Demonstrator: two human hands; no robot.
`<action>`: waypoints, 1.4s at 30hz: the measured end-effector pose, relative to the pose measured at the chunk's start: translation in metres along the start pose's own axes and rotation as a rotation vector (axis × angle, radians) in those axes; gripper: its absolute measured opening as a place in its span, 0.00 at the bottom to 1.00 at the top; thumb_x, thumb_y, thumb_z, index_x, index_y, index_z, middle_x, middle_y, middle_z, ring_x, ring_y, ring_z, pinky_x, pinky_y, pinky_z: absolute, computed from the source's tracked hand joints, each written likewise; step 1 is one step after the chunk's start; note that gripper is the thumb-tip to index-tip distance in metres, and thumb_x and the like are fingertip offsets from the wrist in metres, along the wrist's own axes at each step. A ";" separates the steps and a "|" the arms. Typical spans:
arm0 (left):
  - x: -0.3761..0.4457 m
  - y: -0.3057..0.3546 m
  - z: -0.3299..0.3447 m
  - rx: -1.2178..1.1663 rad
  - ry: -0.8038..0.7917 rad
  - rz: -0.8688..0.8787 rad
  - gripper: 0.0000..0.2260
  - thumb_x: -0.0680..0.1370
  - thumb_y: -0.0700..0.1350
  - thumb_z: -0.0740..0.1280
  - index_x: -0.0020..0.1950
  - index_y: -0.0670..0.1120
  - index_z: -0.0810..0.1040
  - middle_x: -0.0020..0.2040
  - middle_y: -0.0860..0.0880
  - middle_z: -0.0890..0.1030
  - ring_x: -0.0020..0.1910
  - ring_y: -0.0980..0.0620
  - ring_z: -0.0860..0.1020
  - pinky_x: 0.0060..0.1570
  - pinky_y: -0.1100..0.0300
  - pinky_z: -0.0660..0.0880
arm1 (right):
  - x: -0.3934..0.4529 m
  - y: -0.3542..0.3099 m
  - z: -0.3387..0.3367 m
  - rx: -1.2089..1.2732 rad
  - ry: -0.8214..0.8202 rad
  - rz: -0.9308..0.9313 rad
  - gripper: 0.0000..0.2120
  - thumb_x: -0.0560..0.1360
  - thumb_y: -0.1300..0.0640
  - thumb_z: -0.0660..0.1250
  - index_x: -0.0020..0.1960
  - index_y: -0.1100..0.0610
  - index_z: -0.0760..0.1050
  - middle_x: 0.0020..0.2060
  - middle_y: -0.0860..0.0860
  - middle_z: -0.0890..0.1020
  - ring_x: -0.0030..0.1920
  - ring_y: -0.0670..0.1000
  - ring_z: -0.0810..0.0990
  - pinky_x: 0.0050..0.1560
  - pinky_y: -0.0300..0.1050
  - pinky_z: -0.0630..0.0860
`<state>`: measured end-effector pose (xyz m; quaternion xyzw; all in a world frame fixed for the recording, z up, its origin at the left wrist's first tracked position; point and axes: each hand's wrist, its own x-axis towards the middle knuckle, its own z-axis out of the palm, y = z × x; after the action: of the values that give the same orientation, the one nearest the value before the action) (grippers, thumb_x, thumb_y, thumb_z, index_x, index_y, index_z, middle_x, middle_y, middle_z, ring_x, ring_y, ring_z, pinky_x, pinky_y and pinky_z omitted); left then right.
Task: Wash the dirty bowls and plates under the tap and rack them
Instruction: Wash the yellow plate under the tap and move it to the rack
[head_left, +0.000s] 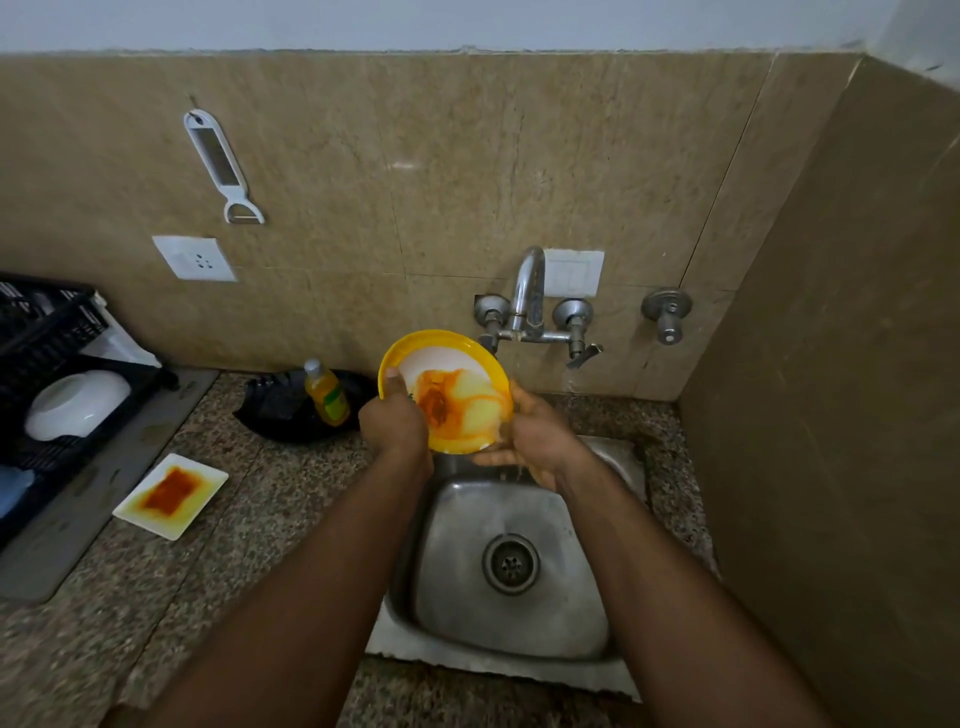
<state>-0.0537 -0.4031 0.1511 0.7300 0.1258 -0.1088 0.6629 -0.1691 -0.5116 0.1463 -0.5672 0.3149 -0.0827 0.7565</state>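
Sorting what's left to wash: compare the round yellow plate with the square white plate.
The yellow-rimmed round plate is held tilted over the sink by both hands; the square white plate lies flat, untouched, on the counter. The round one's stain is smeared and thinning, the square one's a dense patch. Both carry orange-red residue.

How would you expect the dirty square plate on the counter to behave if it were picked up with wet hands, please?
The square plate looks rigid and glazed, so probably stiff but breakable if dropped. Its orange sauce film may make it slippery. It lies flat and shallow on the counter, so pinching its rim would likely be fiddly.
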 end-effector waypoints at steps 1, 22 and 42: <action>-0.002 -0.002 0.000 -0.019 0.013 -0.007 0.28 0.83 0.61 0.62 0.64 0.36 0.79 0.59 0.38 0.82 0.58 0.37 0.80 0.58 0.45 0.78 | 0.000 0.001 0.000 0.009 0.010 0.009 0.27 0.78 0.73 0.58 0.61 0.43 0.76 0.50 0.50 0.86 0.46 0.58 0.87 0.42 0.56 0.85; 0.019 0.010 -0.003 -0.130 -0.501 -0.174 0.22 0.83 0.58 0.64 0.66 0.42 0.77 0.56 0.40 0.85 0.53 0.39 0.83 0.50 0.45 0.80 | 0.020 0.004 -0.015 -0.153 0.374 -0.058 0.13 0.82 0.49 0.64 0.63 0.50 0.81 0.25 0.59 0.79 0.17 0.54 0.72 0.19 0.39 0.67; 0.005 -0.003 0.014 0.032 0.022 0.215 0.21 0.86 0.54 0.59 0.63 0.40 0.82 0.59 0.38 0.83 0.59 0.39 0.80 0.58 0.50 0.76 | 0.006 0.003 -0.016 -0.003 -0.023 0.011 0.34 0.78 0.71 0.54 0.75 0.41 0.65 0.52 0.64 0.84 0.36 0.61 0.84 0.38 0.55 0.84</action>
<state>-0.0497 -0.4167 0.1456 0.7510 0.0519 -0.0311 0.6576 -0.1743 -0.5267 0.1388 -0.5676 0.3092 -0.0715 0.7597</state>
